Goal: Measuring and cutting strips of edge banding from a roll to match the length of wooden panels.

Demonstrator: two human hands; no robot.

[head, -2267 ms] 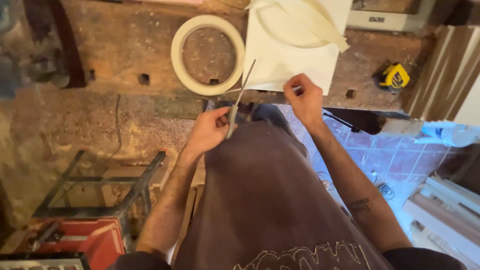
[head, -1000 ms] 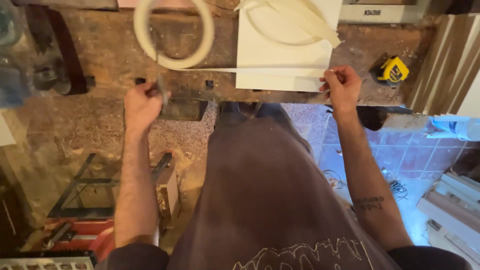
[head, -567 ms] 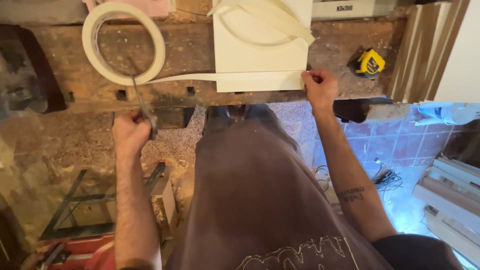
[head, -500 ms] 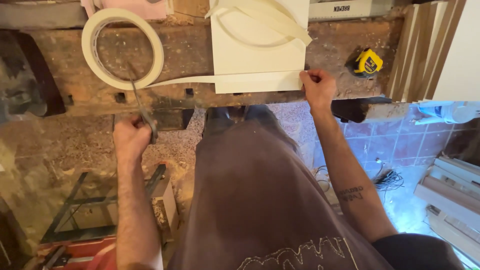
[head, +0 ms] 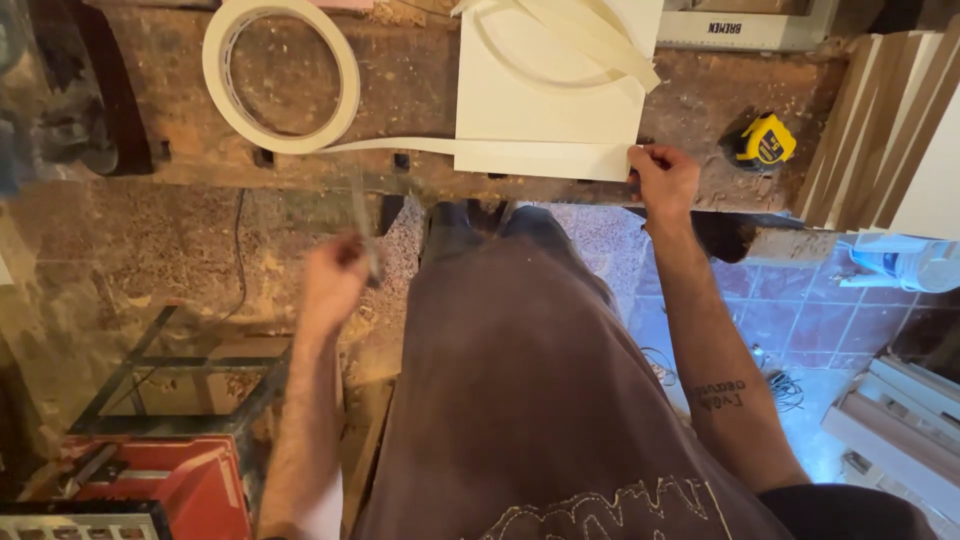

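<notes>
View from above of a person standing at a worn wooden surface [head: 400,70] dusted with sawdust. On it lie one white panel [head: 550,100], one large coil of cream edge-banding tape [head: 280,75] and one yellow tape measure [head: 765,140]. A single strip of the tape [head: 400,146] runs from the coil along the panel's near edge. More loose loops of the same tape [head: 590,35] rest on top of the panel.

Two bare hands show. The right hand [head: 665,180] reaches forward with the arm almost straight, its fingers pinched together on the panel's near right corner, where the strip ends. The left hand [head: 335,285] is held lower, off the surface and in front of the body, forearm bent upward; its fingers are curled closed around a thin metal tool [head: 365,225], blurred, possibly scissors, pointing up toward the strip.

One red case [head: 170,485] sits on the floor at lower left.
</notes>
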